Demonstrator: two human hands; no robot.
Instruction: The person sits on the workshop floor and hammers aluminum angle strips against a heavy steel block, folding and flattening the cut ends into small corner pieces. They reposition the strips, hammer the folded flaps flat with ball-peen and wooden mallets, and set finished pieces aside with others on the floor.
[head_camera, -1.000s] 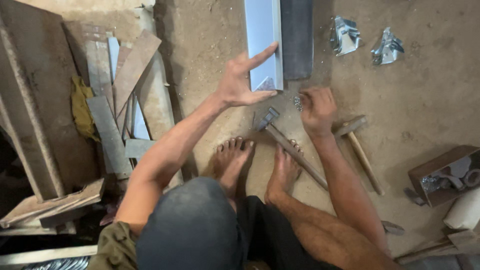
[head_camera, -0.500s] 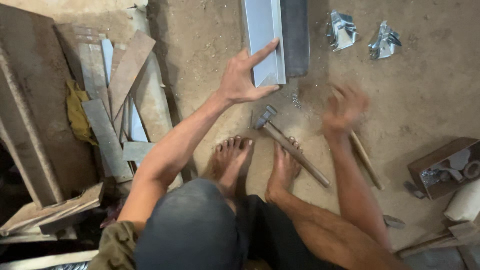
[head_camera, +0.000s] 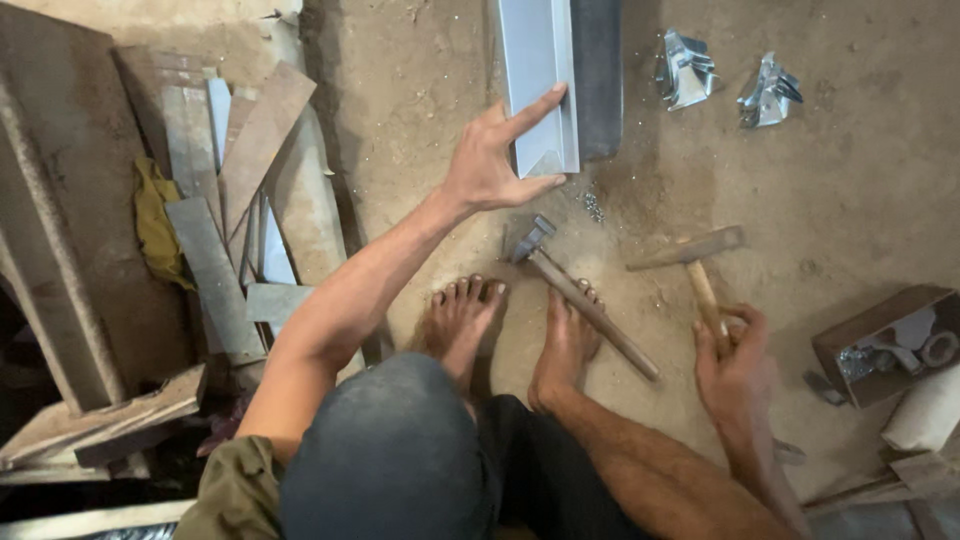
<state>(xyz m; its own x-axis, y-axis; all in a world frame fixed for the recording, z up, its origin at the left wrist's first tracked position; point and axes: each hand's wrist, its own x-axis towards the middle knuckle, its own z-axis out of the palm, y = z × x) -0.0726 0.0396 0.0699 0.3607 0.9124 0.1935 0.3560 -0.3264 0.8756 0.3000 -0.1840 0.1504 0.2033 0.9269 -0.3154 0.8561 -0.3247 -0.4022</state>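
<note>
On the dirt floor (head_camera: 420, 120), squatting worker seen from overhead; entries run largest thing to smallest.

Scrap pile: offcut strips and boards (head_camera: 215, 250) at far left, too overlapped to count; one yellow rag (head_camera: 155, 220) among them.

Sheet-metal channel: 1, pale grey folded piece (head_camera: 540, 80), lying lengthwise ahead of the feet beside one darker strip (head_camera: 598, 70). Risk: cut corner edge looks sharp; a slip of the steadying hand along it could nick a finger.

Cardboard box: 1, open, at right edge (head_camera: 880, 345), small metal parts inside, number unclear.

Bare feet: 2 (head_camera: 460, 320), flat on the floor; one touches the metal hammer's handle. Risk: unprotected toes sit near both tools, so a dropped or glancing head could strike them.

Hammers: 2. Wooden mallet (head_camera: 695, 255), head toward the channel. Metal-headed hammer (head_camera: 585, 300), lying free between the feet and the channel.

Left hand (head_camera: 495, 165): grip spread wide, forefinger and thumb resting against the channel's near end, closed on nothing.

Right hand (head_camera: 735, 350): grip curling round the mallet handle, fingers not fully closed. Risk: a loose hold could let the handle twist.

Crumpled foil-like scraps: 2 (head_camera: 685, 70), top right.

Metal filings: 1 small patch (head_camera: 594, 205), just below the channel.
</note>
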